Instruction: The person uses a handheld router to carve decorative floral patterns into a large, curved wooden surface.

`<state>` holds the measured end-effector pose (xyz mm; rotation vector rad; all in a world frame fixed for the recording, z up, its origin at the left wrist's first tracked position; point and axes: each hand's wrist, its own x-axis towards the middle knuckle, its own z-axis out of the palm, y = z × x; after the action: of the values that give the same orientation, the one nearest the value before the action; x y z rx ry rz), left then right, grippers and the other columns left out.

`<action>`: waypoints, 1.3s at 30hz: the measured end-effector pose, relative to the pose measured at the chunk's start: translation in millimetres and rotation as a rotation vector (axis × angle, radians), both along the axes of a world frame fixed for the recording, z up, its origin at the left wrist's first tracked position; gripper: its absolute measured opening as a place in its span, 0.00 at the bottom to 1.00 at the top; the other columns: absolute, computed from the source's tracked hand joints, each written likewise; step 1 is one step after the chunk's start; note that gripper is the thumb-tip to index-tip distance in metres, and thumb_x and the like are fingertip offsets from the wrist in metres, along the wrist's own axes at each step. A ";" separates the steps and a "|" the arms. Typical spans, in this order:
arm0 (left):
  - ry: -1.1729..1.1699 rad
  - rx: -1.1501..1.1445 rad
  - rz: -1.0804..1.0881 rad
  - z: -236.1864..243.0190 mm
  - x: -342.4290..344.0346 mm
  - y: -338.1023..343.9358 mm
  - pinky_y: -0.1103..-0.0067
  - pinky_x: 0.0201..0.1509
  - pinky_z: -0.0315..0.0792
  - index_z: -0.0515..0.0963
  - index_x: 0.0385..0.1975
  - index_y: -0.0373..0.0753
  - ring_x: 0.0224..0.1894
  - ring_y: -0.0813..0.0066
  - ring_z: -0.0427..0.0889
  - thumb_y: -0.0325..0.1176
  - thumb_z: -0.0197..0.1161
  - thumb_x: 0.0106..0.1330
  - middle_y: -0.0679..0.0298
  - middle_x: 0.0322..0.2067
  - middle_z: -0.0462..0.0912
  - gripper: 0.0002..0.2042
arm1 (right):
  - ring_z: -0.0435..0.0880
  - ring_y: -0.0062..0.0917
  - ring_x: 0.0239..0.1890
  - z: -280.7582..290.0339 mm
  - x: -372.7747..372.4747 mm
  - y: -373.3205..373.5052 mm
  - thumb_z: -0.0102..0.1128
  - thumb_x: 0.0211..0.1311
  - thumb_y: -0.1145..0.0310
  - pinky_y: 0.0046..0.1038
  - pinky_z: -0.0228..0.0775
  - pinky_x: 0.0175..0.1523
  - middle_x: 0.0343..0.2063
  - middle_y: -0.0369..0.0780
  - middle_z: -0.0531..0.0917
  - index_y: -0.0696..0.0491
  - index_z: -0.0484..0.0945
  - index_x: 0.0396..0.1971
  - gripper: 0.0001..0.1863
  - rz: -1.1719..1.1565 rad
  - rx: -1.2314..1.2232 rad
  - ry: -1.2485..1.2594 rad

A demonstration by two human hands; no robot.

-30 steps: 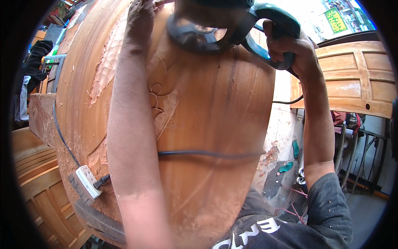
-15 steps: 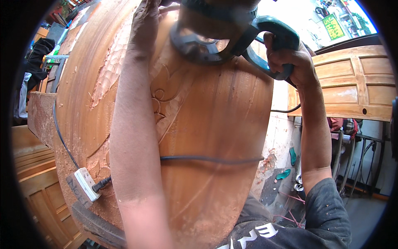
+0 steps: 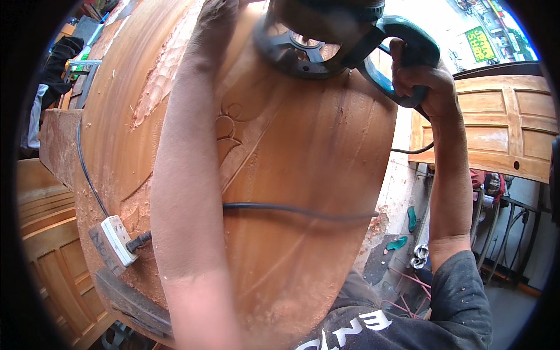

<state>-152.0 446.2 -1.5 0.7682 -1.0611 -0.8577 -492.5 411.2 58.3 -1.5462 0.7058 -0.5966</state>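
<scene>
A wood router [image 3: 326, 22] with a dark round base stands on a large brown wooden panel [image 3: 303, 157] at the top of the view. My right hand [image 3: 424, 84] is closed around its dark teal loop handle on the right side. To the left of the router, my left hand [image 3: 219, 16] reaches to the upper edge, where its fingers are mostly cut off; what they grip cannot be made out. Carved curls [image 3: 228, 128] and a rough gouged patch [image 3: 157, 87] mark the panel. Wood dust lies over its near part.
A black cord [image 3: 297, 210] crosses the panel under my left forearm. Its plug sits in a white socket strip [image 3: 119, 240] at the left. Panelled wooden doors [image 3: 496, 116] stand at right and lower left. Green slippers [image 3: 396, 245] lie on the floor.
The router and my right hand have shifted to the right and slightly up in the picture. The panel and surroundings have shifted slightly too, with the head view.
</scene>
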 end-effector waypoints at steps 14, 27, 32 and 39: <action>0.024 0.106 0.140 -8.0 0.3 1.9 0.69 0.63 0.70 0.71 0.69 0.39 0.55 0.71 0.78 0.51 0.54 0.79 0.64 0.64 0.75 0.27 | 0.72 0.18 0.20 -1.2 0.0 3.2 0.68 0.53 0.68 0.22 0.66 0.30 0.22 0.35 0.76 0.59 0.81 0.43 0.17 0.035 -0.019 -0.008; -0.044 0.126 0.224 -3.8 -3.5 7.6 0.69 0.65 0.69 0.67 0.72 0.39 0.60 0.69 0.76 0.56 0.52 0.78 0.61 0.68 0.71 0.31 | 0.72 0.18 0.19 -4.5 -2.8 4.4 0.69 0.53 0.68 0.21 0.63 0.28 0.19 0.35 0.75 0.58 0.82 0.41 0.16 0.035 -0.044 -0.020; -0.055 0.152 0.231 -3.9 -0.2 8.6 0.68 0.65 0.68 0.70 0.70 0.40 0.60 0.68 0.75 0.57 0.55 0.75 0.62 0.66 0.74 0.32 | 0.72 0.18 0.18 -3.2 -1.5 6.0 0.69 0.52 0.69 0.21 0.62 0.28 0.19 0.34 0.74 0.58 0.82 0.41 0.16 0.046 -0.039 -0.028; -0.024 0.129 0.212 -2.1 -2.0 11.5 0.66 0.65 0.67 0.73 0.67 0.41 0.59 0.70 0.75 0.57 0.56 0.74 0.64 0.63 0.76 0.30 | 0.71 0.19 0.17 0.7 0.8 12.4 0.63 0.46 0.73 0.23 0.65 0.26 0.20 0.36 0.74 0.60 0.79 0.41 0.18 0.003 -0.021 0.018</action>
<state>-154.0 457.7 -3.7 0.9830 -0.9326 -0.7411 -491.6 423.7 59.0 -1.5741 0.7127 -0.5901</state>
